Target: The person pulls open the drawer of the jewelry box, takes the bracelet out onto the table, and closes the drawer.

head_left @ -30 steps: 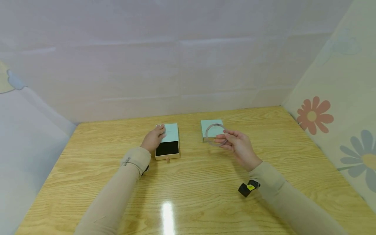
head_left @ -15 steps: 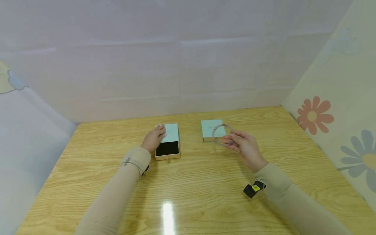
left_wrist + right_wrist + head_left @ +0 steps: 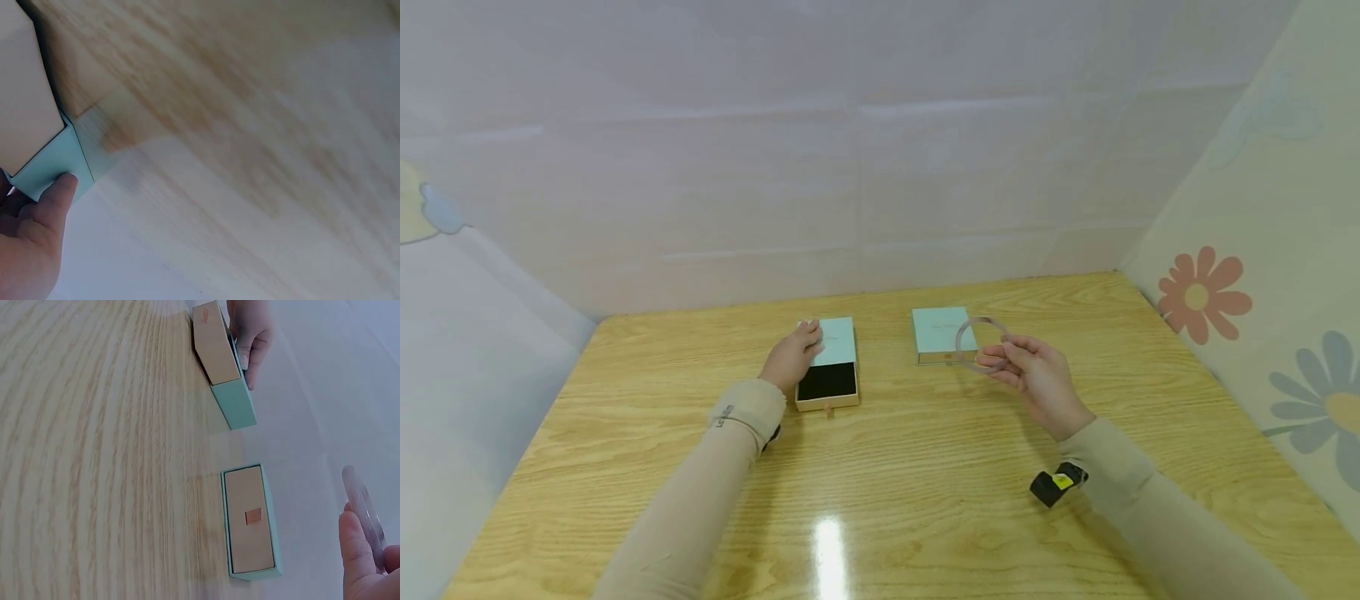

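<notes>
My left hand grips the pale teal sleeve of a drawer box at its left side. The left wrist view shows the thumb pressed on the sleeve's side. The drawer is pulled partway out toward me, showing a black lining and a small ribbon tab. My right hand pinches a translucent, pale purple bangle between thumb and fingers, held up above the table. In the head view the bangle overlaps a second teal box, whose drawer is fully in.
Both boxes stand toward the back of a wood-grain table. A pale sheet hangs behind it, and a flower-printed sheet lines the right side.
My right hand has moved to the right with the bangle, away from the drawer box. The left hand and both boxes stay in place.
</notes>
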The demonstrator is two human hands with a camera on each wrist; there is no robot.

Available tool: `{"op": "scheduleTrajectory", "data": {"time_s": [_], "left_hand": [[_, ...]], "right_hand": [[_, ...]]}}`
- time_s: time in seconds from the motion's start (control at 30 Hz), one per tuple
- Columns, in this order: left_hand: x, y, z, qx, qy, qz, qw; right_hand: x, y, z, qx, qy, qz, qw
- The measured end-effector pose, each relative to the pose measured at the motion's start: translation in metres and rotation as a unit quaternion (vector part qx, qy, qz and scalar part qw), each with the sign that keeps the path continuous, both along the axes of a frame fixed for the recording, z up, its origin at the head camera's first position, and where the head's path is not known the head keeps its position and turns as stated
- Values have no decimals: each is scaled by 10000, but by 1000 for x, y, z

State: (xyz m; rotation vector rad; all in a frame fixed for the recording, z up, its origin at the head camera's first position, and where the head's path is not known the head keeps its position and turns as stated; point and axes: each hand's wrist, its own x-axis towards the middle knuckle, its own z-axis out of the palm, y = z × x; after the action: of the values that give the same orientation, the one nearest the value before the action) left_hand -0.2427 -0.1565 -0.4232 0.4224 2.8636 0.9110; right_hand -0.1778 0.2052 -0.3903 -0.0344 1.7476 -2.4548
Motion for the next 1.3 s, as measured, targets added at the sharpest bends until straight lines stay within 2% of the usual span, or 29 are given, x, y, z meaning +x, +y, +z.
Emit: {"op": "scheduleTrajectory", "data": {"time_s": [0.73,1.3], "left_hand": [[-1,1,-1,75,-22,5,10000],[2,1,4,-29,63,-16,10000]], "right_hand": [[-2,17,-10,-154,2,-282,9995],[-5,24,-14,-288,-255,-451,9982]]}}
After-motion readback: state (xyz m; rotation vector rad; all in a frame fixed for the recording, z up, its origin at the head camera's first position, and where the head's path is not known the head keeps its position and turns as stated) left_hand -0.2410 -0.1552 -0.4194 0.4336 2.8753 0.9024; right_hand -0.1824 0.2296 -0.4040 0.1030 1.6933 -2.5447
